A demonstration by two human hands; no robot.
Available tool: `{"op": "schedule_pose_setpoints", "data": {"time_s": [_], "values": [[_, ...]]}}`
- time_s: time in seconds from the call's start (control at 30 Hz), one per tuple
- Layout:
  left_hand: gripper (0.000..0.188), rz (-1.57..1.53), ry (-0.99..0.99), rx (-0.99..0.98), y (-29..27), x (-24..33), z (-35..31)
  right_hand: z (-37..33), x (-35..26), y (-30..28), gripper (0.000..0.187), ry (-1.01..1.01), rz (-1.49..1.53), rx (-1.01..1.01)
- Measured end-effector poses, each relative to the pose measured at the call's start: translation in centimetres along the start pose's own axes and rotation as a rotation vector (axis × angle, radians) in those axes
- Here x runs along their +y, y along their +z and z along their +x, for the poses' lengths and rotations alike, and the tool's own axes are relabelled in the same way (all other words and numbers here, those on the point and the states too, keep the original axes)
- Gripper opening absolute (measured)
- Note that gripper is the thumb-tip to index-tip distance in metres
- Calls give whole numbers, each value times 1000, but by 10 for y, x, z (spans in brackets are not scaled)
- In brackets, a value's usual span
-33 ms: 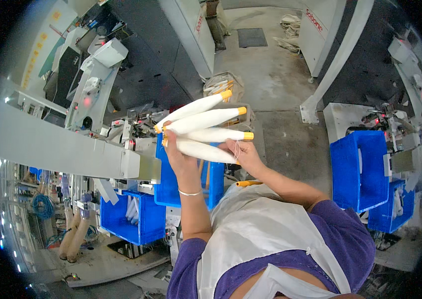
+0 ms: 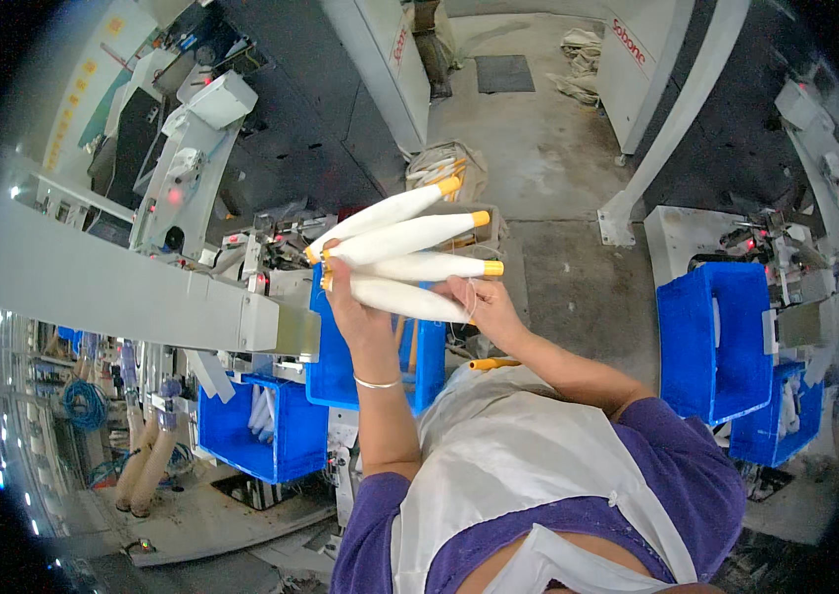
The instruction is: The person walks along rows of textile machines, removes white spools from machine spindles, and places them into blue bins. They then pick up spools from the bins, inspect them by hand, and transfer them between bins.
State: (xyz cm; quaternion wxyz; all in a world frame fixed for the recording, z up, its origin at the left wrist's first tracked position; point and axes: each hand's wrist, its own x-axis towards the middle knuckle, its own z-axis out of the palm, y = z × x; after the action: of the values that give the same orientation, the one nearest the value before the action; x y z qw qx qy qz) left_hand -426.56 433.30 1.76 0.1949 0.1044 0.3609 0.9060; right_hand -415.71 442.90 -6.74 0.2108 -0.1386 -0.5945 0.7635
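Note:
My left hand (image 2: 350,302) is closed round the yellow lower ends of several yarn bobbins, which fan out to the right. Each is a long white taper of wound yarn on a yellow tube; the topmost bobbin (image 2: 385,218) tilts upward, the lowest bobbin (image 2: 399,299) slants slightly down. By the lowest one's tip, my right hand (image 2: 484,305) has its fingers pinched together on a fine loose thread (image 2: 472,302). The fingers partly hide that tip. A yellow bare tube (image 2: 493,364) pokes out at the apron (image 2: 528,436) front, below my right wrist.
Beneath my hands stands a blue crate (image 2: 429,371). Another blue crate (image 2: 300,436) with white bobbins is at left; blue crates (image 2: 701,386) (image 2: 800,396) stand at right. A sack of bobbins (image 2: 439,163) lies ahead. Machine arms (image 2: 162,297) flank both sides of the concrete aisle.

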Motion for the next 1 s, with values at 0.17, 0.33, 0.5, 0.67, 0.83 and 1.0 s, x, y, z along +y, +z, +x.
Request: {"op": "schedule_pose_setpoints", "data": {"time_s": [0.17,0.33,0.5,0.67,0.83,1.0], "values": [[43,33,52,26,-11,4,3,-15,-18,-9,36,39,-71,40],[47,-2,59,79,-16,8,2,-30,-21,-62,26,-26,-46,331],[42,-69,39,117,-17,11,6,-40,-21,-186,17,-165,595,666],[42,-93,20,89,-22,6,13,-94,-11,-321,17,-435,842,922],[41,-84,0,91,-16,7,16,-113,-10,-348,23,-439,959,941],[41,-5,-6,54,-2,9,6,-68,-50,-230,19,-291,156,890]]}}
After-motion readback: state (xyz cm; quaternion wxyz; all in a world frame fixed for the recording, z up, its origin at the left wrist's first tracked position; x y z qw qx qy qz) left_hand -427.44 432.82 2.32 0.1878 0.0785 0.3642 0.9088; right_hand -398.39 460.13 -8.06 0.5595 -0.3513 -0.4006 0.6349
